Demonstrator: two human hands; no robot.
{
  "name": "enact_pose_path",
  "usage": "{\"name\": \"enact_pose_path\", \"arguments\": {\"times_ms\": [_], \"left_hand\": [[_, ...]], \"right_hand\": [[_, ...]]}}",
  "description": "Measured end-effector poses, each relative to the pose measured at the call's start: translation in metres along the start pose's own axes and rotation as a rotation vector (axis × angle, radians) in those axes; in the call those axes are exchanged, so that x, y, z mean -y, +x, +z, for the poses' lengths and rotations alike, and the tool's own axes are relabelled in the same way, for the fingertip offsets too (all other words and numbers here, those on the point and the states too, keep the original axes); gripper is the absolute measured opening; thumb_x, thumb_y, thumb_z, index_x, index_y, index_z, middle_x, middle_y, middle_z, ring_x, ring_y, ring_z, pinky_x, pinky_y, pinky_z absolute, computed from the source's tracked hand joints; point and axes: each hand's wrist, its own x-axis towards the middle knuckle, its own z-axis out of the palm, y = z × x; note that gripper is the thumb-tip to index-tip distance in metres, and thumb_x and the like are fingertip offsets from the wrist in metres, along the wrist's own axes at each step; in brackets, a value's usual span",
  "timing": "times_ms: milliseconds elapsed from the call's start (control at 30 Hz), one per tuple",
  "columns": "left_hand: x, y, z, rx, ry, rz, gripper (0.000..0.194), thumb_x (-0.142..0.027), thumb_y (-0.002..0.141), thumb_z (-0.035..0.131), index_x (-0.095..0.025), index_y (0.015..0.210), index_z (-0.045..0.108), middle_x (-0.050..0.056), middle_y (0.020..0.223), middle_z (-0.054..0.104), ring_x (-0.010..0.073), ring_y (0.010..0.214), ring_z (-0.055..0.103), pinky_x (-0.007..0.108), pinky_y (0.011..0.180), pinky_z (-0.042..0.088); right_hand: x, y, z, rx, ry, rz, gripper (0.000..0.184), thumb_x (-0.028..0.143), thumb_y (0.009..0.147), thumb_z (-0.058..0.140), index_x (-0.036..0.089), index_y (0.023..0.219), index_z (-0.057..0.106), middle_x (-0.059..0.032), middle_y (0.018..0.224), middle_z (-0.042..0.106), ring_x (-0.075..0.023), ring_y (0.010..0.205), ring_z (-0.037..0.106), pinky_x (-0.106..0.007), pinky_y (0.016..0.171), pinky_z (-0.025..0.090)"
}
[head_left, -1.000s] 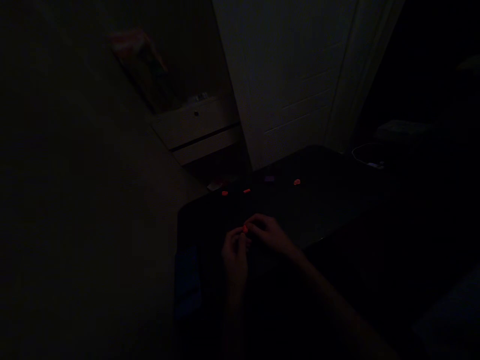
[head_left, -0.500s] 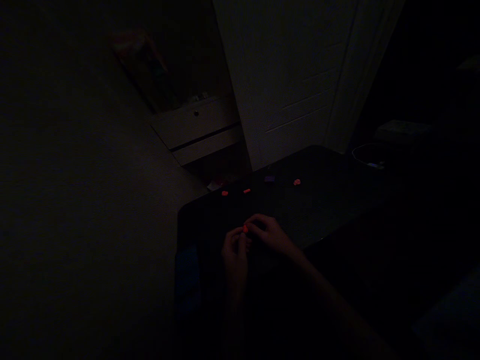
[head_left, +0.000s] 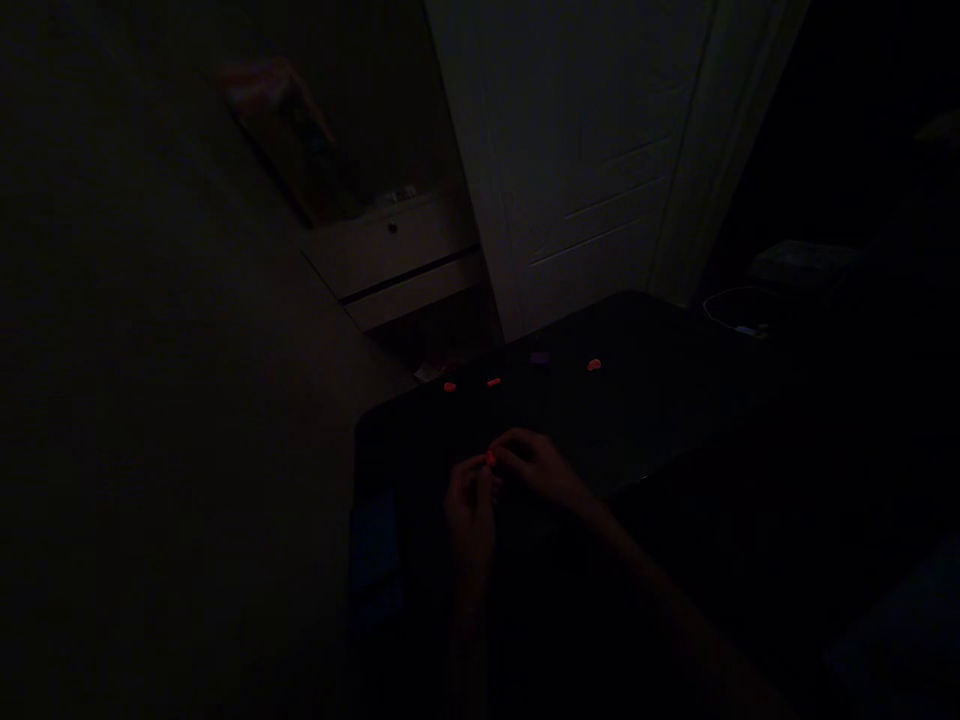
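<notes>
Nothing visibly moved since earlier. Left hand [head_left: 471, 502], right hand [head_left: 538, 467] together, both pinching small red piece [head_left: 491, 458] above dark counter [head_left: 637, 400]. Probably light, maybe soft; best held by edges.

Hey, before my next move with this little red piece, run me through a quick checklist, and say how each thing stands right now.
1. Small red piece in hand: ok, it sits at the fingers of both the left hand and the right hand.
2. Grip secure: cannot tell, the fingers partly cover it.
3. Other red pieces in sight: ok, the left piece, middle piece and right piece lie apart on the dark table.
4. Hands clear of those three: ok, they lie beyond both hands.
5. Lighting: not ok, the scene is very dark.
6. Purple item identified: cannot tell, too dim.
</notes>
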Motion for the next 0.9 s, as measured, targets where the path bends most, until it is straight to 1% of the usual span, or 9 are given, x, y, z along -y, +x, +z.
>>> {"name": "enact_pose_path", "arguments": {"times_ms": [167,467,633,900], "left_hand": [[0.0006,-0.0003,0.0002,-0.001,-0.006,0.000,0.031,-0.042,0.087,0.066,-0.016,0.105,0.068,0.003,0.077,0.068,0.0147,0.069,0.064,0.024,0.061,0.050],[0.0021,0.0002,0.0005,-0.010,0.002,0.012,0.029,-0.041,0.087,0.066,-0.017,0.103,0.068,0.003,0.076,0.068,0.0148,0.068,0.064,0.024,0.061,0.050],[0.0027,0.0003,0.0001,-0.001,0.011,0.007,0.030,-0.041,0.087,0.066,-0.017,0.105,0.068,0.004,0.078,0.068,0.0151,0.070,0.065,0.025,0.062,0.050],[0.0025,0.0009,-0.0002,-0.013,0.004,-0.002,0.034,-0.046,0.085,0.068,-0.017,0.102,0.068,0.004,0.075,0.068,0.0158,0.068,0.065,0.025,0.059,0.050]], "right_hand": [[0.0000,-0.0004,-0.0001,0.006,-0.002,-0.022,0.012,0.026,0.093,0.063,0.019,0.091,0.073,-0.0032,0.092,0.075,-0.0186,0.088,0.069,-0.029,0.081,0.050],[0.0042,-0.0003,-0.0002,-0.005,-0.011,0.001,0.013,0.026,0.092,0.063,0.019,0.089,0.073,-0.0033,0.091,0.076,-0.0186,0.087,0.070,-0.029,0.080,0.051],[0.0008,0.0003,0.0004,-0.005,-0.027,-0.007,0.012,0.026,0.092,0.063,0.019,0.090,0.073,-0.0034,0.091,0.075,-0.0185,0.088,0.069,-0.029,0.082,0.050],[0.0012,0.0000,0.0014,-0.003,-0.010,-0.010,0.013,0.027,0.092,0.063,0.019,0.089,0.072,-0.0034,0.088,0.075,-0.0186,0.085,0.069,-0.028,0.078,0.051]]}}
